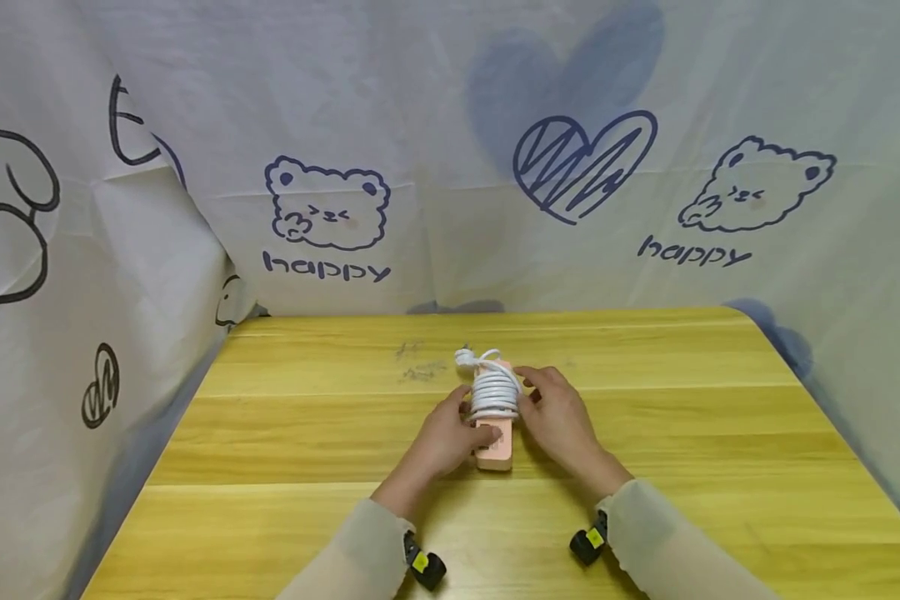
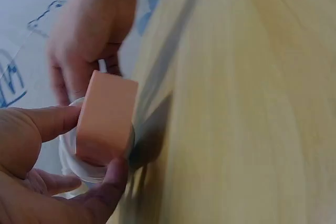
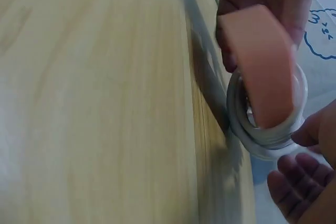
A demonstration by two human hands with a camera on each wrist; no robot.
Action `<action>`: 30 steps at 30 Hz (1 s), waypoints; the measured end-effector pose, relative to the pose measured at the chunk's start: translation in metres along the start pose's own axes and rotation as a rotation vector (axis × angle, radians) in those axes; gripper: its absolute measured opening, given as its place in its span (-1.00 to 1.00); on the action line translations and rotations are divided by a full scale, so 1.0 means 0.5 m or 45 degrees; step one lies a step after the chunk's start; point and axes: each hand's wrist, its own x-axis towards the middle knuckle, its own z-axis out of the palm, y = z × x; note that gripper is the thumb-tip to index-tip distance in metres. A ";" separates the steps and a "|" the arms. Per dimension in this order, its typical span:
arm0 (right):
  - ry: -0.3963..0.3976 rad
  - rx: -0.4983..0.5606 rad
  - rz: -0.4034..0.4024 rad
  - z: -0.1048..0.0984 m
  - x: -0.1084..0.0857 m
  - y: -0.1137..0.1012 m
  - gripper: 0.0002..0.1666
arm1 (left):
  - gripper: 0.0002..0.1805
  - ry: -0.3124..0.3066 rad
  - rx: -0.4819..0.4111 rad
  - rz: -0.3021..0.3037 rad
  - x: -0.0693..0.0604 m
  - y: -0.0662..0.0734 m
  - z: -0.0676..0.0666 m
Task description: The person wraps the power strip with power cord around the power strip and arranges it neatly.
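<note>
A pink power strip is held over the wooden table with its narrow end toward me. White cord is wound round its far part in several turns, and the white plug sticks out at the far left. My left hand grips the strip, its thumb lying across the top face. At the coil's right side is my right hand, its fingertips touching or very near the cord. In the right wrist view, the right hand's fingers are loosely bent beside the coil.
The yellow wooden table spreads on both sides, with dark scuff marks behind the strip. A white cloth with blue bear and heart drawings hangs along the back and sides. Each wrist carries a small black camera.
</note>
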 end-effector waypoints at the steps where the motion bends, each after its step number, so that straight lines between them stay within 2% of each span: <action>1: -0.003 0.003 0.022 0.000 0.001 0.001 -0.54 | -0.05 -0.019 -0.056 -0.018 -0.001 -0.001 -0.004; 3: -0.014 0.004 0.068 0.000 0.002 0.003 -0.56 | -0.06 -0.035 -0.133 -0.047 -0.003 0.000 -0.010; 7: -0.066 0.034 0.157 0.000 0.002 0.004 -0.59 | -0.18 -0.040 -0.211 -0.050 -0.005 0.002 -0.016; 11: -0.093 0.063 0.183 0.000 0.000 0.001 -0.60 | -0.23 -0.037 -0.303 -0.063 -0.005 0.003 -0.019; 13: -0.094 0.071 0.184 0.000 0.000 0.000 -0.61 | -0.23 -0.032 -0.314 -0.074 -0.005 0.002 -0.020; 19: -0.075 0.072 0.172 0.004 -0.001 -0.001 -0.60 | -0.24 -0.008 -0.254 -0.085 -0.003 -0.001 -0.023; 23: -0.080 0.092 0.208 0.001 -0.002 0.000 -0.58 | -0.23 0.032 -0.196 -0.101 -0.005 -0.002 -0.026; 27: -0.058 0.117 0.251 -0.008 -0.010 0.001 -0.58 | -0.28 0.104 -0.105 -0.088 -0.014 -0.009 -0.033; 30: -0.017 0.117 0.266 -0.019 -0.021 0.007 -0.61 | -0.34 0.189 0.017 -0.038 -0.026 -0.019 -0.047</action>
